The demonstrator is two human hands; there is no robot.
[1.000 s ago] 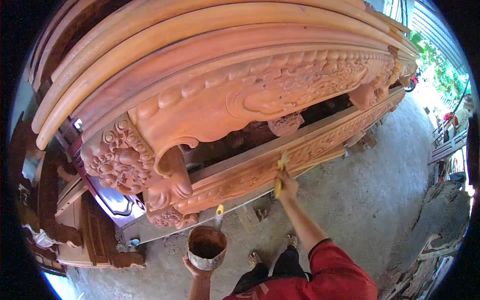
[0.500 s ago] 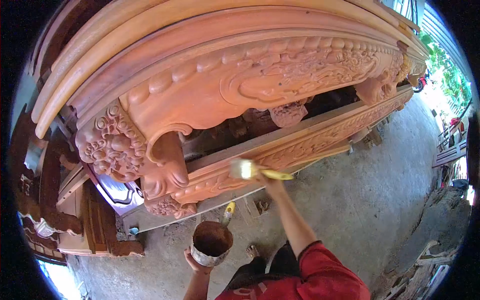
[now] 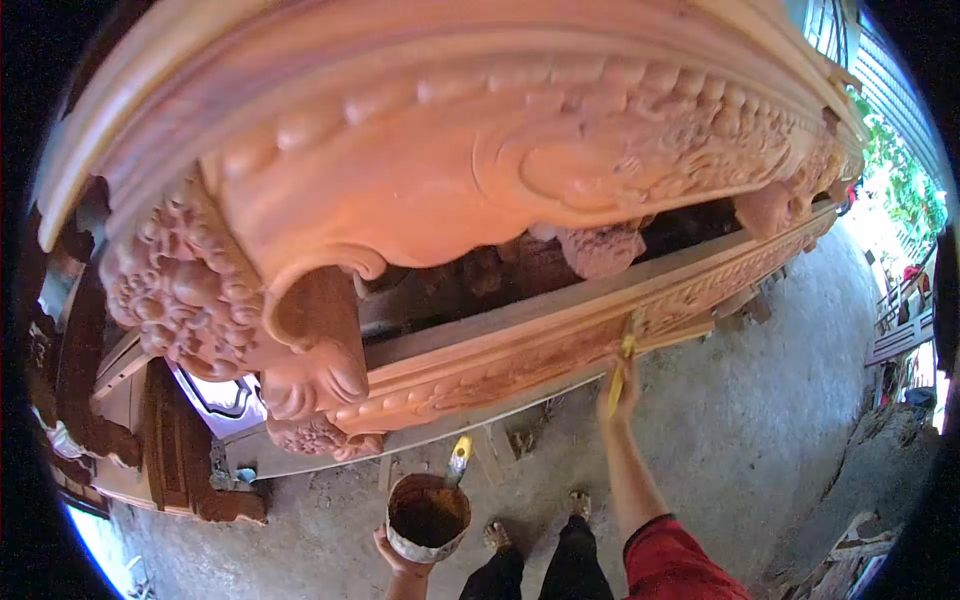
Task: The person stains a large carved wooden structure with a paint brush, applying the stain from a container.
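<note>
Your right hand (image 3: pixel 622 392) had swung the yellow-handled brush (image 3: pixel 624 358) from lying flat along the carved lower rail (image 3: pixel 560 345) half a second earlier to standing upright against a spot further right, fingers closed round the handle, so the coating seemed to be moving on along that rail. Your left hand (image 3: pixel 400 552) kept its closed grip under the stain pot (image 3: pixel 428 516), low above the floor (image 3: pixel 740 420), a second brush (image 3: pixel 459 459) standing in it. The bristles were blurred against the carving, and both your forearms ran off the bottom edge.
</note>
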